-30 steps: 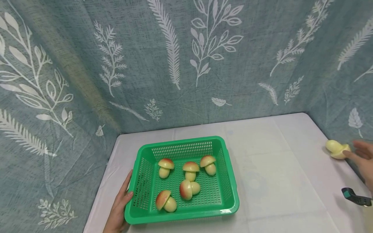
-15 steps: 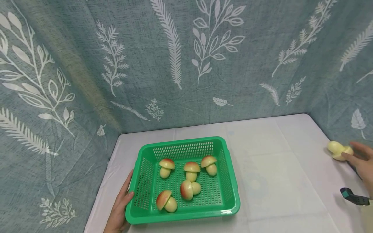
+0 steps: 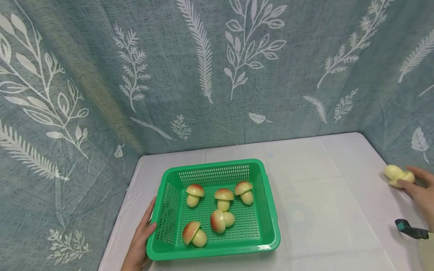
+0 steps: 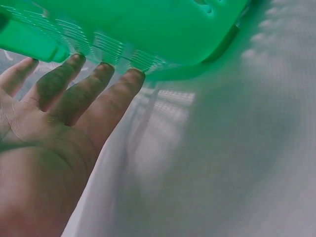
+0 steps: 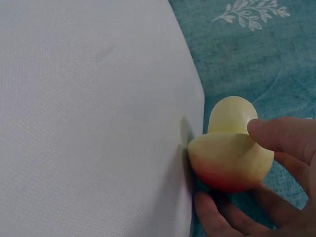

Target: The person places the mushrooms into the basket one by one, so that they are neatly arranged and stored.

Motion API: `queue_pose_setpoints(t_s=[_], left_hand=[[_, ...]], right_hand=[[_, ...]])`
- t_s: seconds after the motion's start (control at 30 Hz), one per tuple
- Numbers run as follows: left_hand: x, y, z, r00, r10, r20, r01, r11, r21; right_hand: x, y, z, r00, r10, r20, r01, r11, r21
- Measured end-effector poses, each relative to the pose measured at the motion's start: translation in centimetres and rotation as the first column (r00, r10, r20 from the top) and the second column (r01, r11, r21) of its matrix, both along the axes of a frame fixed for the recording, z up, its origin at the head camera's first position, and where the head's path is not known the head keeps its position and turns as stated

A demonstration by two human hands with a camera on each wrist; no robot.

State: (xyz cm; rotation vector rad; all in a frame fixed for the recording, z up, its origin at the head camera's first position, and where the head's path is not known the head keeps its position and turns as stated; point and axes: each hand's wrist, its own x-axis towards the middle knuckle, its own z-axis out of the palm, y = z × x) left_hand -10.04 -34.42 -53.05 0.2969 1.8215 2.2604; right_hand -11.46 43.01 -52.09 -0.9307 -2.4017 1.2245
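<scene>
At the table's right edge, my right hand [image 3: 422,190] holds a toy mushroom [image 3: 399,176] with a pale yellow stem and a cap that reddens at its top. In the right wrist view the thumb [image 5: 281,133] lies across the toy mushroom [image 5: 229,163], while the other fingers curl beneath and behind the cap. My left hand [image 3: 138,241] rests against the left side of a green plastic basket [image 3: 271,226]. The left wrist view shows its fingers [image 4: 111,103] nearly straight, tips at the slotted wall. Several similar mushrooms [image 3: 222,221] lie spread inside the basket.
A white cloth covers the table [image 3: 322,210]. Blue-grey curtains [image 3: 210,75] with white leaf prints stand along its back and both sides. A dark band [image 3: 411,229] sits at the right wrist.
The right thumb and fingers have closed in on the mushroom, which has shifted slightly right. The left hand and basket hold still; the head view has drifted a little.
</scene>
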Motion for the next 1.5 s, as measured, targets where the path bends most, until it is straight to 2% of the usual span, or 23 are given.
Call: queue_pose_setpoints(t_s=[0.47,0.67,0.8,0.97,1.1,1.27,1.33,1.5], left_hand=[[-0.1,0.3,0.0,1.0,0.006,0.008,-0.006,1.0,0.004],[-0.1,0.2,0.0,1.0,0.0,0.01,0.0,1.0,0.012],[-0.1,0.2,0.0,1.0,0.005,0.008,-0.005,1.0,0.007],[-0.1,0.2,0.1,1.0,0.012,0.005,-0.012,1.0,0.008],[-0.1,0.2,0.1,1.0,0.006,0.0,-0.006,1.0,0.016],[-0.1,0.1,0.1,1.0,0.004,-0.001,-0.004,1.0,0.013],[-0.1,0.0,0.1,1.0,0.006,-0.001,-0.006,1.0,0.005],[-0.1,0.0,0.1,1.0,0.004,0.012,-0.004,1.0,0.006]], right_hand=[[-0.1,-0.1,0.1,0.996,-0.082,0.03,0.082,0.997,0.003],[0.3,-0.9,1.1,0.998,-0.065,0.021,0.066,0.997,-0.035],[0.3,-1.9,2.2,0.999,-0.031,-0.016,0.03,0.999,-0.022],[-0.2,-3.2,3.5,0.991,0.065,-0.119,-0.066,0.998,-0.009],[-0.6,-4.3,4.7,0.984,0.115,-0.133,-0.116,0.993,0.002],[-0.6,-6.0,6.2,0.96,0.211,-0.185,-0.211,0.977,0.018],[-0.7,-6.7,6.8,0.951,0.238,-0.196,-0.236,0.971,0.035],[-0.7,-8.2,8.0,0.953,0.26,-0.154,-0.253,0.965,0.065]])
